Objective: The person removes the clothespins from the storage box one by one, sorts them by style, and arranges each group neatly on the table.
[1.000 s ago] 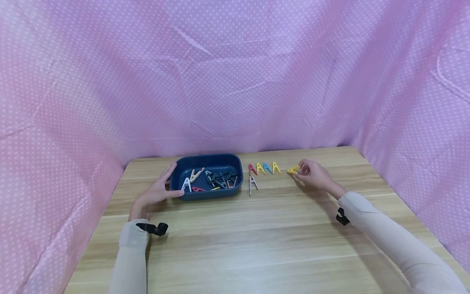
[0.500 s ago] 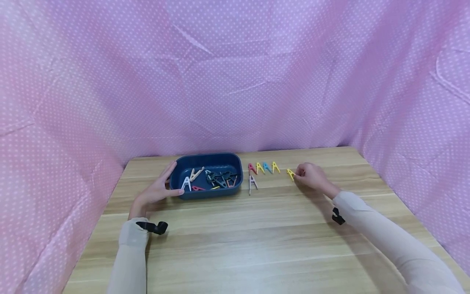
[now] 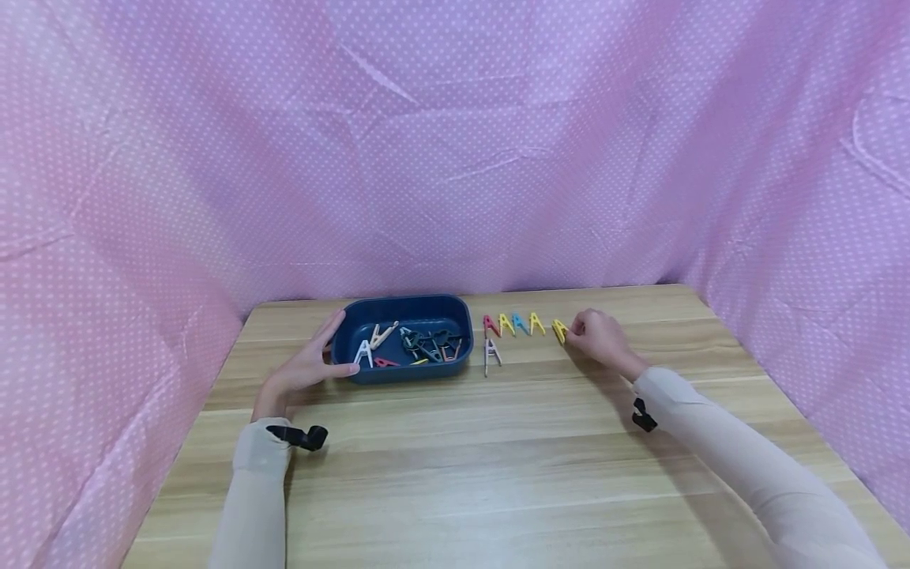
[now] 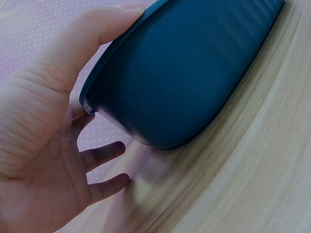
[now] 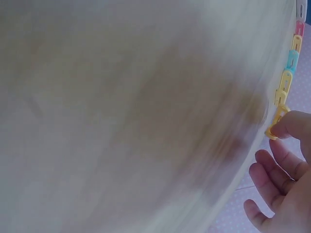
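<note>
My right hand [image 3: 600, 340] pinches a small yellow clothespin [image 3: 560, 331] between thumb and index finger, low over the table. In the right wrist view this clothespin [image 5: 273, 128] shows at the fingertips, while the other fingers curve loosely. To its left is a row of clothespins: yellow [image 3: 536, 323], blue [image 3: 520, 322], another yellow [image 3: 505, 324] and red [image 3: 490, 325]. My left hand [image 3: 307, 367] spans the left end of a dark blue plastic bin [image 3: 408, 374]. Its thumb [image 4: 114, 22] lies on the rim, and the other fingers stretch out, spread, beside the end wall.
Inside the bin lie several clothespins, among them a white one [image 3: 364, 353], a beige one [image 3: 384, 335] and dark ones [image 3: 430, 348]. A pale lilac clothespin [image 3: 492, 356] lies just below the red one. Pink dotted cloth [image 3: 455, 158] hangs behind the wooden table [image 3: 455, 458].
The right hand has shifted left and turned the yellow clothespin from lying sideways to slanting upward, nearer the row. The left hand stays at the bin.
</note>
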Tool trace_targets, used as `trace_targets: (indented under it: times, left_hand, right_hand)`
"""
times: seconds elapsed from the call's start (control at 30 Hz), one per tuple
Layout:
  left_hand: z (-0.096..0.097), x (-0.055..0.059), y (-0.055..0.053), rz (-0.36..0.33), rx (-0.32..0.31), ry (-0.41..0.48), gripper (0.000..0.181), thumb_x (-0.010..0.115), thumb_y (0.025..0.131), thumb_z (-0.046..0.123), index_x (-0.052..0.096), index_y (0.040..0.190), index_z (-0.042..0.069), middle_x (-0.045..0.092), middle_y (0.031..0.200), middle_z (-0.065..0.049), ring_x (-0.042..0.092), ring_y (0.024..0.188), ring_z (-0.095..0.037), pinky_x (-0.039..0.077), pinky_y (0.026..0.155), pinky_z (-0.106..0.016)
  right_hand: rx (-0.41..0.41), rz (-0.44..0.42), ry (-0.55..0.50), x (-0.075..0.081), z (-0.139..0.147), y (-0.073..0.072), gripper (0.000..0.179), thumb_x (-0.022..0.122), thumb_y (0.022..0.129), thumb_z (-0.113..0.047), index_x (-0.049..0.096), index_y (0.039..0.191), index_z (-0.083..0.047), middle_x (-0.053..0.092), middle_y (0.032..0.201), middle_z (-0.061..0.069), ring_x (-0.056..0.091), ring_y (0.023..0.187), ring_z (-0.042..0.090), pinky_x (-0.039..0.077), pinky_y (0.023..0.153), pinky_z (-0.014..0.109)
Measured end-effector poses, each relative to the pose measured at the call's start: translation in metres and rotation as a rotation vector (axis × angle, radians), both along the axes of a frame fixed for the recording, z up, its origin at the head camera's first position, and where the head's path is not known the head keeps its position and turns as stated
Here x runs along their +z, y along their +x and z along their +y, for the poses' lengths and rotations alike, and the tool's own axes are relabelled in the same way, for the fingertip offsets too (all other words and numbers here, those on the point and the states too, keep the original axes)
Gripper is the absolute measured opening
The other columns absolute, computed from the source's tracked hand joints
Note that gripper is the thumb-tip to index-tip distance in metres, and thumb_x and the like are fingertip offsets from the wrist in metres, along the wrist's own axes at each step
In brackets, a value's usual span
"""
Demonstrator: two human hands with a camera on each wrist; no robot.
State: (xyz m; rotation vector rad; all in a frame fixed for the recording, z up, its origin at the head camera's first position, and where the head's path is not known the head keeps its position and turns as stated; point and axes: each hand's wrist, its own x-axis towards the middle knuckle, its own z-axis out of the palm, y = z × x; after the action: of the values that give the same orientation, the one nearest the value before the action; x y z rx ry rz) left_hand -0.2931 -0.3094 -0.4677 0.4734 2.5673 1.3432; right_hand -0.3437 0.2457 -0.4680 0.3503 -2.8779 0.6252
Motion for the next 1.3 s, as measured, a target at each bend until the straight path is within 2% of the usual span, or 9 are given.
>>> trace_targets:
  times: [0.27, 0.4, 0.67, 0.97, 1.3]
  left_hand:
    - [0.002, 0.001, 0.002, 0.001, -0.003, 0.007, 0.109, 0.078, 0.091, 0.028, -0.002, 0.166, 0.025, -0.011, 0.172, -0.010, 0.009, 0.154, -0.049, 0.015, 0.121, -0.069]
    - [0.002, 0.002, 0.001, 0.004, 0.000, 0.009, 0.109, 0.078, 0.091, 0.026, -0.002, 0.166, 0.024, -0.011, 0.172, -0.011, 0.009, 0.155, -0.049, 0.016, 0.121, -0.069]
    - [0.001, 0.001, 0.001, 0.020, -0.014, 0.005, 0.110, 0.078, 0.091, 0.027, -0.002, 0.166, 0.022, -0.011, 0.172, -0.011, 0.005, 0.156, -0.046, 0.016, 0.121, -0.068]
    - [-0.001, -0.002, -0.002, 0.018, -0.020, 0.022, 0.110, 0.078, 0.091, 0.026, -0.002, 0.166, 0.022, -0.010, 0.173, -0.011, 0.003, 0.157, -0.044, 0.016, 0.122, -0.068]
    - [-0.002, -0.003, -0.002, 0.017, -0.009, 0.012, 0.110, 0.078, 0.091, 0.027, -0.002, 0.166, 0.023, -0.010, 0.173, -0.010, 0.004, 0.157, -0.045, 0.016, 0.122, -0.068]
  right_hand:
    - [-0.032, -0.022, -0.065, -0.003, -0.007, -0.007, 0.011, 0.070, 0.086, -0.014, 0.067, 0.080, -0.006, 0.066, 0.081, 0.010, 0.057, 0.069, 0.021, 0.044, 0.062, 0.030]
    - [-0.045, -0.028, -0.066, -0.006, -0.009, -0.011, 0.010, 0.070, 0.087, -0.014, 0.068, 0.081, -0.006, 0.066, 0.082, 0.009, 0.056, 0.071, 0.020, 0.044, 0.063, 0.029]
    - [-0.055, -0.036, -0.045, -0.005, -0.012, -0.015, 0.012, 0.069, 0.088, -0.014, 0.069, 0.083, -0.004, 0.068, 0.085, 0.012, 0.058, 0.074, 0.023, 0.047, 0.066, 0.035]
    - [-0.085, -0.076, -0.078, -0.010, -0.013, -0.020, 0.013, 0.067, 0.089, -0.017, 0.069, 0.086, -0.004, 0.069, 0.086, 0.011, 0.059, 0.076, 0.023, 0.047, 0.067, 0.032]
    - [-0.070, -0.076, -0.098, -0.009, -0.010, -0.017, 0.016, 0.068, 0.090, -0.018, 0.070, 0.091, -0.003, 0.070, 0.089, 0.013, 0.062, 0.079, 0.025, 0.051, 0.073, 0.038]
